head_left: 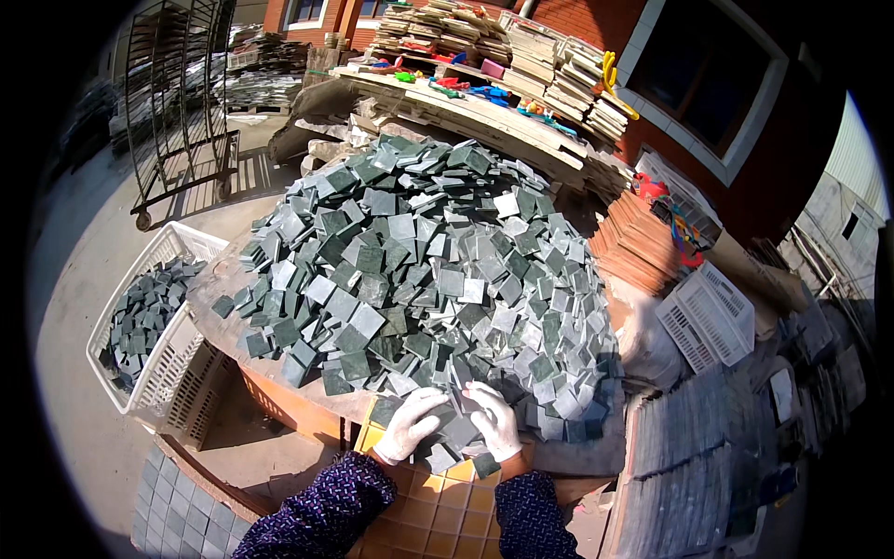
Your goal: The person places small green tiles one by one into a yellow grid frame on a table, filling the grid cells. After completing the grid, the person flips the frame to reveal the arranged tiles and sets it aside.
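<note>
A big heap of square stone tiles (396, 228), dark green to pale grey, covers the table in front of me. At its near edge a thin tile (455, 399) stands tilted on edge between my white-gloved hands. My left hand (413, 426) has its fingers curved against the tile from the left. From the other side my right hand (494, 422) pinches toward it, thumb and fingers bent. Several loose tiles lie under and between the hands. Below them is a yellow gridded tray (438, 511) with square cells, partly hidden by my forearms.
At the left stands a white plastic crate (172, 373) with small tiles in it. Finished-looking tile sheets (182, 508) lie lower left, and stacked grey slabs (684, 466) rise at the right. Another white crate (708, 315) leans nearby. A wheeled metal rack (177, 112) stands far left.
</note>
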Action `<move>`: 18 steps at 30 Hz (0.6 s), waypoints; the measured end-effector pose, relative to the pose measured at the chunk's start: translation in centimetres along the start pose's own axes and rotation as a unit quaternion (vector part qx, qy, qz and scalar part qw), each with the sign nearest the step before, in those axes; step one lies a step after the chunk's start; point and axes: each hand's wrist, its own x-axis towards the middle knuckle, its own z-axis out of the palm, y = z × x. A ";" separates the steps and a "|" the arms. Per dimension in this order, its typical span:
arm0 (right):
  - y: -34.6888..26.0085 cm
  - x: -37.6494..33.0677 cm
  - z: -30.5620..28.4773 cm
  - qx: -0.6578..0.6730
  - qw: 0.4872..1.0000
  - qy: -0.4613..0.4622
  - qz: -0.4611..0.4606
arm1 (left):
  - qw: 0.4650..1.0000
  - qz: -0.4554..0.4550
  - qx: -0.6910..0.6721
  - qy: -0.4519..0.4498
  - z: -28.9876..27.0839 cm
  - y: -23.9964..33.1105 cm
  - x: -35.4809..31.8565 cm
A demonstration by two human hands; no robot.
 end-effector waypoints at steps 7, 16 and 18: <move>-3.6 -8.4 2.2 -0.105 0.994 0.002 -0.005 | 0.993 0.004 0.075 -0.089 -1.1 3.9 -4.6; -2.1 -7.2 0.4 -0.293 0.946 0.139 -0.001 | 0.938 -0.016 0.344 0.033 0.2 5.9 -8.2; 0.0 -2.8 0.2 -0.332 0.933 0.140 0.016 | 0.926 -0.003 0.376 0.041 0.4 4.1 -6.9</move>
